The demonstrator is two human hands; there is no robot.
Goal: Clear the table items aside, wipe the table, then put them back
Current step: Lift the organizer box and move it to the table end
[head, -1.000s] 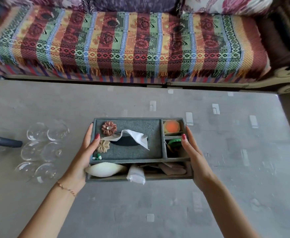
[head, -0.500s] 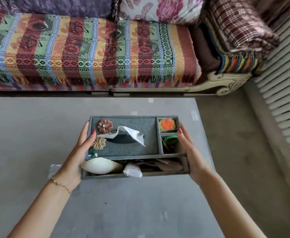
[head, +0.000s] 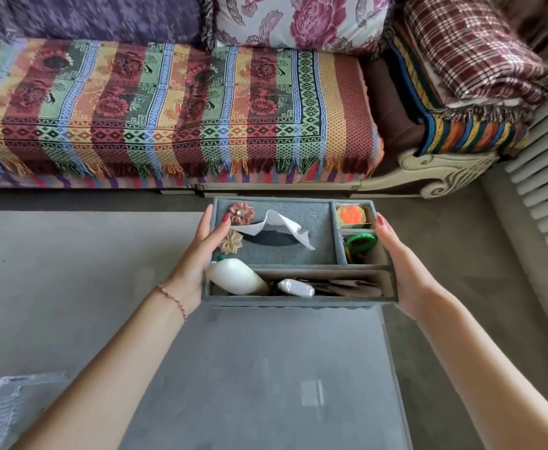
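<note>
Grey fabric-covered organiser box (head: 285, 251) with a tissue slot is gripped at its two ends by the left hand (head: 201, 254) and right hand (head: 402, 264), held above the far right corner of the grey bench (head: 266, 384). Keeping it level should stop the loose white bottle (head: 236, 280) sliding out.

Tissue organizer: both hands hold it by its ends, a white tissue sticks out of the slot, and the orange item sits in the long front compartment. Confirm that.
Wrong compartment. The head view shows the orange item in the small back-right compartment of the tissue organizer. The rest holds: left hand and right hand hold its ends, white tissue sticking out.

No readable text, no labels, brands, numbers or signs showing anywhere, faint embossed mark on the grey organizer box (head: 298, 254) lid at one o'clock too blurred to read
</note>
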